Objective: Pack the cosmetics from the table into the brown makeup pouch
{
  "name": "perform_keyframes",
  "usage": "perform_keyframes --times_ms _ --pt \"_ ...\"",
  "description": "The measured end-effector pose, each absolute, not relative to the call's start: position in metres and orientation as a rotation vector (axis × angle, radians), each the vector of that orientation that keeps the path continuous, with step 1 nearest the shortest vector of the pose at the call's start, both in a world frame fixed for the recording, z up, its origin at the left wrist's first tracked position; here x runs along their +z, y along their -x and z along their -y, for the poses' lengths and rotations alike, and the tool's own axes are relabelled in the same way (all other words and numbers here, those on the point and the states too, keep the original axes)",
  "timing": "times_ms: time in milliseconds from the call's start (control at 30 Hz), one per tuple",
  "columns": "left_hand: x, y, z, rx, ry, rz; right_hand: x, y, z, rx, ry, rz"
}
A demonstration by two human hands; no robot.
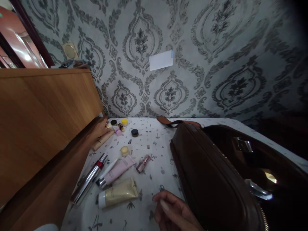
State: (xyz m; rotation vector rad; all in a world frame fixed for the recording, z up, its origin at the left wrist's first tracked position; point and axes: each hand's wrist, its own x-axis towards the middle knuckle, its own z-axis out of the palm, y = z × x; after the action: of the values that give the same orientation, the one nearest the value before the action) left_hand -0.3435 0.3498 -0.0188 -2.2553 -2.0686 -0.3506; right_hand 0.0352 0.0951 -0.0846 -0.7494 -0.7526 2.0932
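My left hand (101, 129) reaches to the far left of the table, its fingers at a small pale item (108, 125) beside a beige tube (103, 140). Just right of it are a dark-lidded jar (114, 122), a yellow jar (124, 122), a small brown bottle (121, 127) and a pink item (118, 131). My right hand (172, 210) hovers low at the front with fingers loosely curled, near a brown bag (207, 173). What it may hold is hidden. Between the hands lie a gold tube (120, 193), a pink tube (120, 170), a silver cylinder (89, 179) and a small pink bottle (142, 164).
A black jar (135, 132) and a cream-colored jar (124, 151) stand mid-table. The bag's strap (178, 122) lies towards the patterned wall. A wooden cabinet (48, 112) borders the left side. Dark glossy material with metal fittings lies at the right.
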Motion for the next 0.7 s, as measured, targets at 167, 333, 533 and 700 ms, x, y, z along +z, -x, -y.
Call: perform_keyframes --times_ms 167,333,533,700 --pt "-0.027 0.326 -0.337 -0.274 2.526 1.929 -0.089 -0.035 -0.096 2.092 0.759 0.78" --pt "-0.033 0.325 -0.329 -0.304 2.588 1.922 -0.084 -0.036 -0.095 2.073 0.776 0.793" --pt "-0.015 0.365 -0.332 -0.44 2.354 2.048 -0.086 -0.035 -0.095 2.094 0.779 0.779" --pt "-0.023 0.394 -0.332 -0.324 2.256 2.128 -0.081 -0.036 -0.093 2.082 0.806 0.776"
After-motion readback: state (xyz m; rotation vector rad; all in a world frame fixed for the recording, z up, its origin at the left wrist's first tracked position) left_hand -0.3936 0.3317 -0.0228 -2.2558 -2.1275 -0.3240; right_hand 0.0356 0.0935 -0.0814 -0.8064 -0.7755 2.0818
